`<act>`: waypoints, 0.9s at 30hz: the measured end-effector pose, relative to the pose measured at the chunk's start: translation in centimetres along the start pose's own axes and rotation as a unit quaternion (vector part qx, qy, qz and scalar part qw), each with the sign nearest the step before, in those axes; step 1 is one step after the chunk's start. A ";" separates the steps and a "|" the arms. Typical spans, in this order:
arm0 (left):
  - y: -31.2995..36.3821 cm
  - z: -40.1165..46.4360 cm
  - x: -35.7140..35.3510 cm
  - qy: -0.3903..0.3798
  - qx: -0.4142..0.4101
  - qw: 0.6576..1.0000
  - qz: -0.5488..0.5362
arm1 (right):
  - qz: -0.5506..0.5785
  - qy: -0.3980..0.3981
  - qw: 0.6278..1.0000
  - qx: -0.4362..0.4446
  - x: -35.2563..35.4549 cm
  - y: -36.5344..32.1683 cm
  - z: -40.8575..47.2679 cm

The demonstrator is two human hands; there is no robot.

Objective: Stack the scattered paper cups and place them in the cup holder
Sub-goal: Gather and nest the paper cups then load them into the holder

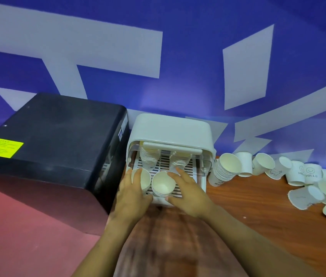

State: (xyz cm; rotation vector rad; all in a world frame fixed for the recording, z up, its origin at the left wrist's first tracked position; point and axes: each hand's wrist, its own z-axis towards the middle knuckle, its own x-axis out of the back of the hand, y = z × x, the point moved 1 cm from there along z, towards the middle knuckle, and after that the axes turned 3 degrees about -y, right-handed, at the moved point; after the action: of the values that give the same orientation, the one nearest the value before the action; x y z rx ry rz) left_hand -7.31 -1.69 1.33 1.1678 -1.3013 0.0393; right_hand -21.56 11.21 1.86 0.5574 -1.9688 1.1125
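Note:
A white cup holder (170,128) with a raised lid and slatted floor stands at the back of the wooden table. Two stacks of white paper cups (149,158) stand at its rear. Two more stacks sit at its front: the left stack (145,179) and the middle stack (162,184). My left hand (132,193) wraps the left side of the left front stack. My right hand (188,188) rests fingers spread against the right side of the middle stack. Another stack (223,169) leans on the table right of the holder. Loose cups (302,174) lie scattered further right.
A large black machine (54,140) with a yellow label stands directly left of the holder, close to my left hand. A blue and white wall (178,56) rises behind. The bare wooden table (248,212) stretches between my right arm and the scattered cups.

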 end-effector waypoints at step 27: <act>21.1 -11.3 -18.7 -0.216 -0.189 0.955 0.072 | 0.083 0.038 0.980 -0.178 5.8 25.3 -28.6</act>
State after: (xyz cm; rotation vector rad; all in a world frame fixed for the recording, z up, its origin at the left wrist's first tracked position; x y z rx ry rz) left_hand -18.54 26.48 2.71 0.7709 -1.6884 -0.3638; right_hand -30.36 48.76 2.35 0.1600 -2.1104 0.8356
